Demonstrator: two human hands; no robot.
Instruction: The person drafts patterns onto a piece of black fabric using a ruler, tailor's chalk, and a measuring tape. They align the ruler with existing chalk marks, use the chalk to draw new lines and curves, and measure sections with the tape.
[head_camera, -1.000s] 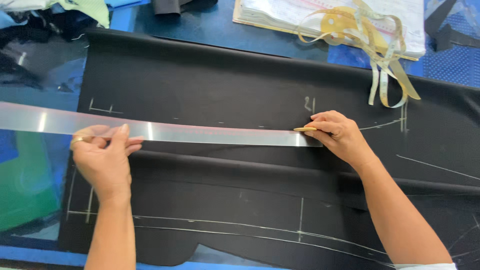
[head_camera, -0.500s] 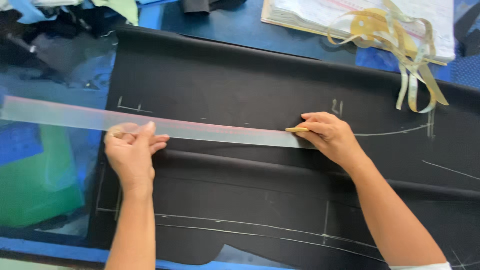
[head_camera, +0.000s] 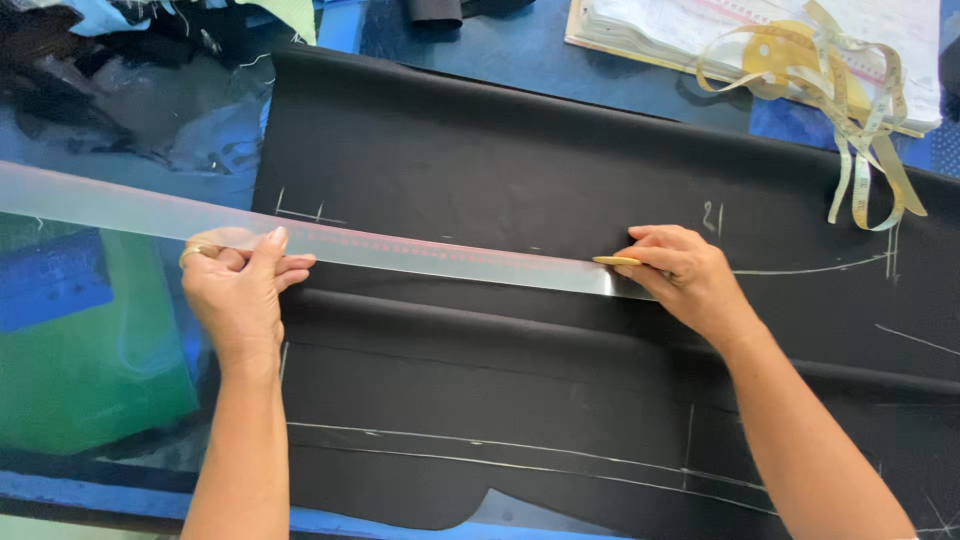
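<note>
Blue desk (head_camera: 540, 60) carried black cloth (head_camera: 500, 150), where the left hand (head_camera: 238, 290) pressed spread fingers on a clear ruler (head_camera: 420, 255) lying across its middle while the right hand (head_camera: 690, 280) pinched yellow chalk (head_camera: 615, 261) at the ruler's right end, mid-line.

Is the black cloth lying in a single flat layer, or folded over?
Folded over: the black cloth shows a raised fold edge running across it just below the clear ruler.

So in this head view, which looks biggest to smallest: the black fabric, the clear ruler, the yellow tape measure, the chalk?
1. Black fabric
2. Clear ruler
3. Yellow tape measure, bunched up, so its true length is unsure
4. Yellow chalk, mostly hidden in the right hand
</note>
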